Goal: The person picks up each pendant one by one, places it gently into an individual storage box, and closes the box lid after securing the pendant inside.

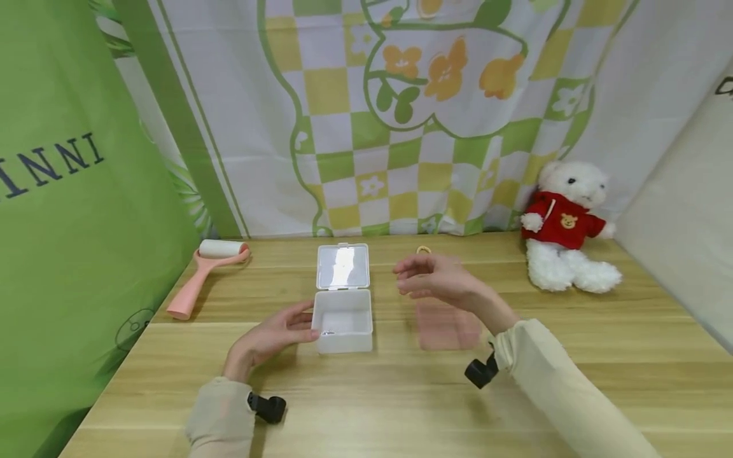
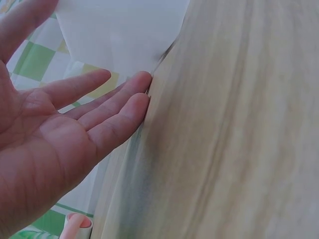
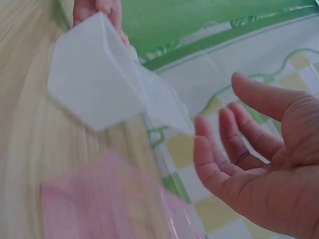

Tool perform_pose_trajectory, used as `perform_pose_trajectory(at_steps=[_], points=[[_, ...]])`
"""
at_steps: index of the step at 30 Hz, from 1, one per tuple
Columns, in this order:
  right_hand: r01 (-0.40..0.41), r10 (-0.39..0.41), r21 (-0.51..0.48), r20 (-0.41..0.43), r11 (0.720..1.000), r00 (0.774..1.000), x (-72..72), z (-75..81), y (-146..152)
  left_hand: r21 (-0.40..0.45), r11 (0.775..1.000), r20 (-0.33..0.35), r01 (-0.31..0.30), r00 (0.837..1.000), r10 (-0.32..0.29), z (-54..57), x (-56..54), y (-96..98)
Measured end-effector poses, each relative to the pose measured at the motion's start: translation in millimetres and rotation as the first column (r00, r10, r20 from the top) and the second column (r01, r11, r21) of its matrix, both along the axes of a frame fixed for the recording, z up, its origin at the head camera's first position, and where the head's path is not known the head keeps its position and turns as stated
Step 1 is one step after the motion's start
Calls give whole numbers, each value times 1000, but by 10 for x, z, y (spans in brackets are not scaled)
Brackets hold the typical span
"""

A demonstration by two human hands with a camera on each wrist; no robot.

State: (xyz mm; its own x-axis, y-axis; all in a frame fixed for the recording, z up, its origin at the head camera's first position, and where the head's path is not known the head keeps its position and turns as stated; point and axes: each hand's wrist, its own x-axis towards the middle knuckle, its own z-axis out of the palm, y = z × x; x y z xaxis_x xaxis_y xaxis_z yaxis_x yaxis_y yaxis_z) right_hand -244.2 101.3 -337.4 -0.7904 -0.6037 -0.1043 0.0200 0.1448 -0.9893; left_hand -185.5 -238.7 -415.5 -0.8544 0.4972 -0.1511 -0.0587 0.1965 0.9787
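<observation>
A small frosted white plastic box (image 1: pixel 343 343) stands on the table with its hinged clear lid (image 1: pixel 343 267) laid back, away from me. Near its front left corner inside lie a few tiny shiny bits, too small to identify. My left hand (image 1: pixel 280 331) rests against the box's left side, thumb at the front corner; in the left wrist view its fingers (image 2: pixel 117 119) are nearly straight. Above a see-through pink plastic item (image 1: pixel 448 327), whose kind is unclear, hovers my right hand (image 1: pixel 443 278). Its fingers (image 3: pixel 205 164) are loosely bent, holding nothing. This hand hides part of the pink item.
On the left of the table (image 1: pixel 366 407) lies a pink-handled lint roller (image 1: pixel 197 283) with a white roll. A white teddy bear (image 1: pixel 567 222) in a red hoodie sits at the back right. Behind the pink item shows a small gold-coloured ring (image 1: pixel 424 249). Patterned cloth (image 1: pixel 343 146) hangs behind.
</observation>
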Motion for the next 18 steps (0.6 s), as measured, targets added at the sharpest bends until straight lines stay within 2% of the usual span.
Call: perform_pose_trajectory(at_steps=[4,9,14,18], points=[[82,-83,-8,-59,997,995,3,-94,371,-1,1000,-7,5,1000,-5,-29,2,-3],[153,-146,68,-104,986,984,-5,-155,869,11,1000,-3,12,1000,-11,-45,8,-20],[228,-213,162,-106,960,971,-10,-270,1339,14,1000,-16,17,1000,-17,-34,-16,-5],[237,-230,157,-62,959,971,-9,-406,1600,14,1000,-17,24,1000,-24,-37,-17,-13]])
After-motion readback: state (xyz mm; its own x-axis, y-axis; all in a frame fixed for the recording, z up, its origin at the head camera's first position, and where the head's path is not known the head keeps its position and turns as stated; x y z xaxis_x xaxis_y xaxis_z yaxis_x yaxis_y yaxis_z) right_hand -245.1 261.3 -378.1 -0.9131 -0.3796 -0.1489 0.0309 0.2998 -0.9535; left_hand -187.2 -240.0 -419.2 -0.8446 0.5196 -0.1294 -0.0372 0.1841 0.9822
